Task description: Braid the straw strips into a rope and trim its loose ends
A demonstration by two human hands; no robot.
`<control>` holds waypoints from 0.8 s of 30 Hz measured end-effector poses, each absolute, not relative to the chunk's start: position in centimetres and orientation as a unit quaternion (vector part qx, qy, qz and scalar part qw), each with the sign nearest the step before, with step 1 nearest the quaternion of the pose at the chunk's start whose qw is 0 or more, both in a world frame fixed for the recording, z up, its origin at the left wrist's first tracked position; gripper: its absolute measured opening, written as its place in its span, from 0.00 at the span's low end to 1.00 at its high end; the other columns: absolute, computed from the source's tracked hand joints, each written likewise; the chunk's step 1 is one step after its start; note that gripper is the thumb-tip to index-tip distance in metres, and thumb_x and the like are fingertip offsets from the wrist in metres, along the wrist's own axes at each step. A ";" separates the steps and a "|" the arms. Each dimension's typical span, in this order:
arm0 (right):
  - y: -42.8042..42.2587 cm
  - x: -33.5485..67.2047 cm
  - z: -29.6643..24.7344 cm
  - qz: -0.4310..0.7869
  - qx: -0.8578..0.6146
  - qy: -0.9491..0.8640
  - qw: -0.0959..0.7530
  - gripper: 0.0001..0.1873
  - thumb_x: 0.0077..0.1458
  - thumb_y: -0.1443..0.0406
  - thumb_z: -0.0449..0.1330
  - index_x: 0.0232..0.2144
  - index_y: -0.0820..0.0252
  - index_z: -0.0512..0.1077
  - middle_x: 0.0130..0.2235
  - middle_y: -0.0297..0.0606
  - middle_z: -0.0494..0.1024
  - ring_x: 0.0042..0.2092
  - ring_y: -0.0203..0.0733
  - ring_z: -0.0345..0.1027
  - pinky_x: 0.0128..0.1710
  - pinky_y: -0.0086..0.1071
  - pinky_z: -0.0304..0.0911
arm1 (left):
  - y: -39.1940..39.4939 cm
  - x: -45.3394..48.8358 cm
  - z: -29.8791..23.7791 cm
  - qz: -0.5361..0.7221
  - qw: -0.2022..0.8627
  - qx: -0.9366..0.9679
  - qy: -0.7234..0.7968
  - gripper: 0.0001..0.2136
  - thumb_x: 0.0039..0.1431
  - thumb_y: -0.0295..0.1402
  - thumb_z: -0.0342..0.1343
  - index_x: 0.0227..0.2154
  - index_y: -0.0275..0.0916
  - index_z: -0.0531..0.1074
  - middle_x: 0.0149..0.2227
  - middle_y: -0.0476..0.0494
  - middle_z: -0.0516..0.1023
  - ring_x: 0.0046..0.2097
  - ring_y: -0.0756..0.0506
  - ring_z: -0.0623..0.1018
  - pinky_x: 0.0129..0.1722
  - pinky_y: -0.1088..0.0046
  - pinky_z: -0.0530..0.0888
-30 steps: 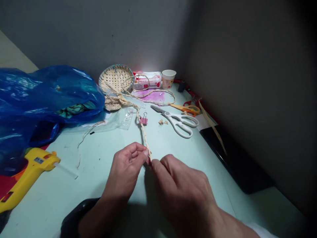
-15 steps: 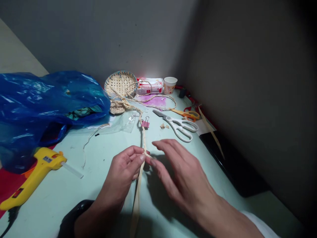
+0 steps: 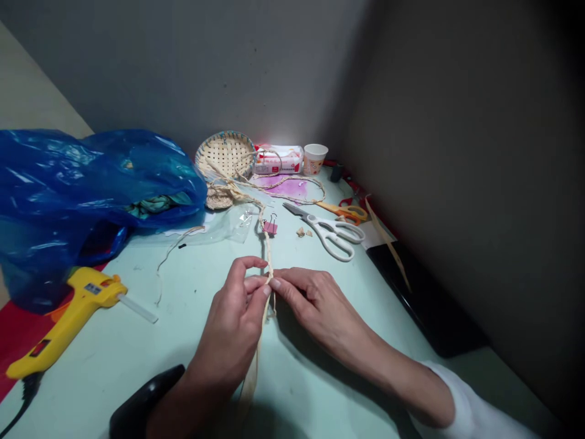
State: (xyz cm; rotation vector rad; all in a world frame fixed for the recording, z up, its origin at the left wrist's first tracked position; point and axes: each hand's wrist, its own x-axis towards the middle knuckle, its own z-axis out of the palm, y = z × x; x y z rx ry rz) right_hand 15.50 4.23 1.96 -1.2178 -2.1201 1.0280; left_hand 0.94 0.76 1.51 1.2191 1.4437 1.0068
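A pale braided straw cord [image 3: 269, 249] runs from the back of the table toward me, with a pink binder clip [image 3: 270, 227] on it. My left hand [image 3: 240, 303] pinches the near end of the braid between thumb and fingers, its index finger arched above. From the right, my right hand [image 3: 315, 297] pinches the same spot, thumb against the braid. Below the fingers a flat loose straw strand [image 3: 251, 375] hangs toward me, and a thin twisted end dangles beside it. The fingertips partly hide the crossing of the strands.
White scissors [image 3: 329, 233] and orange-handled scissors [image 3: 350, 211] lie at right. A yellow glue gun [image 3: 68, 317] rests at left, below a blue plastic bag [image 3: 91, 195]. Behind are a woven basket [image 3: 226, 155], a tissue pack [image 3: 278, 160] and a paper cup [image 3: 315, 160]. A black flat object [image 3: 425, 305] lines the right edge.
My right hand, spread apart with a strand at its thumb, has moved left and closed on the braid next to my left fingers. My left index finger has lifted.
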 end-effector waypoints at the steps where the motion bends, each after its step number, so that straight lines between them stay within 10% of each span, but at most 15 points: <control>1: 4.3 15.6 1.8 0.373 -0.441 -0.776 0.252 0.18 0.67 0.61 0.48 0.30 0.58 0.74 0.28 0.31 0.73 0.31 0.34 0.61 0.33 0.30 0.51 | 0.7 0.9 1.5 0.411 0.470 0.508 0.593 0.09 0.64 0.37 0.49 0.46 0.47 0.61 0.38 0.47 0.79 0.35 0.46 0.76 0.38 0.67 0.69; 18: 4.8 15.6 0.9 0.624 -0.415 -0.576 0.326 0.14 0.56 0.61 0.58 0.28 0.65 0.79 0.27 0.35 0.74 0.32 0.36 0.61 0.35 0.30 0.56 | 0.5 0.4 2.4 0.310 0.345 0.618 0.635 0.11 0.64 0.34 0.46 0.48 0.45 0.66 0.32 0.47 0.80 0.36 0.41 0.78 0.35 0.69 0.66; 24: 4.5 15.7 0.7 0.566 -0.451 -0.606 0.330 0.13 0.55 0.63 0.58 0.26 0.64 0.79 0.26 0.35 0.73 0.31 0.36 0.60 0.32 0.29 0.54 | 0.4 0.0 2.6 0.248 0.252 0.683 0.639 0.10 0.64 0.35 0.45 0.26 0.44 0.65 0.22 0.51 0.71 0.24 0.45 0.70 0.28 0.70 0.60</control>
